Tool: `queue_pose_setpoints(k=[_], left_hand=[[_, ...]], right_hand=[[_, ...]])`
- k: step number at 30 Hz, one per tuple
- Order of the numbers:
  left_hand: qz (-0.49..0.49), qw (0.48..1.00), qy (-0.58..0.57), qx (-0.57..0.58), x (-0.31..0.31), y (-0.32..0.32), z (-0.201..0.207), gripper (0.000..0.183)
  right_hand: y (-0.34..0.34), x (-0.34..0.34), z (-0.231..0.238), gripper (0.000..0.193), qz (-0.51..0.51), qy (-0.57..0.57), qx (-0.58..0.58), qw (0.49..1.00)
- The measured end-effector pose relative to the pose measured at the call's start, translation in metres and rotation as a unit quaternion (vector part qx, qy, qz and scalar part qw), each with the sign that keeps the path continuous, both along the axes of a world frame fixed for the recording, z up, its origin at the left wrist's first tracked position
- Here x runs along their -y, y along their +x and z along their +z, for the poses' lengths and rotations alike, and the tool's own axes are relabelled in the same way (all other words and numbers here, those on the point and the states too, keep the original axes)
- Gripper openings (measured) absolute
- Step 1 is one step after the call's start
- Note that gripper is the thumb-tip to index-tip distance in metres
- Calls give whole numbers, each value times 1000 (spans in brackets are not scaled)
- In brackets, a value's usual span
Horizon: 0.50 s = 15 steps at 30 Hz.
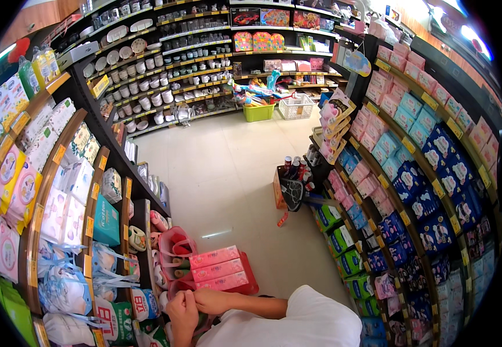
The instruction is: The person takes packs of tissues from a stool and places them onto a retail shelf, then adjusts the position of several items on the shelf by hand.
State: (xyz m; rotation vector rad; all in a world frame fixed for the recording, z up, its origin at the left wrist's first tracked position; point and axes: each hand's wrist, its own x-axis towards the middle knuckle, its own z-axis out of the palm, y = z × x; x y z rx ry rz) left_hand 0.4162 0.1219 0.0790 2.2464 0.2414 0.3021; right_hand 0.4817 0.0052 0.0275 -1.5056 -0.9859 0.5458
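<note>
Pink boxes, three of them, lie side by side at the near left of the aisle, just beyond the two hands, with a red surface showing at their right. The left hand and right hand meet at the fingers, both curled inward rather than spread. Whether they pinch something small between them cannot be told, since the fingertips are hidden. The right forearm reaches across from a white sleeve; the left one rises from the near edge. Pink tubs stand just left of the boxes. Left of the hands are green-and-white packs, apart from the fingers, on the near-left shelves.
</note>
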Motion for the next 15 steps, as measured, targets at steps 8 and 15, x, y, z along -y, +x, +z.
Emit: queue_pose_setpoints(k=[8, 15], left_hand=[[1, 999, 20, 27, 2, 2, 8, 38], [27, 999, 5, 25, -8, -5, 8, 36]], right_hand=[[8, -1, -7, 27, 68, -68, 22, 995], [9, -8, 11, 25, 85, -66, 20, 994]])
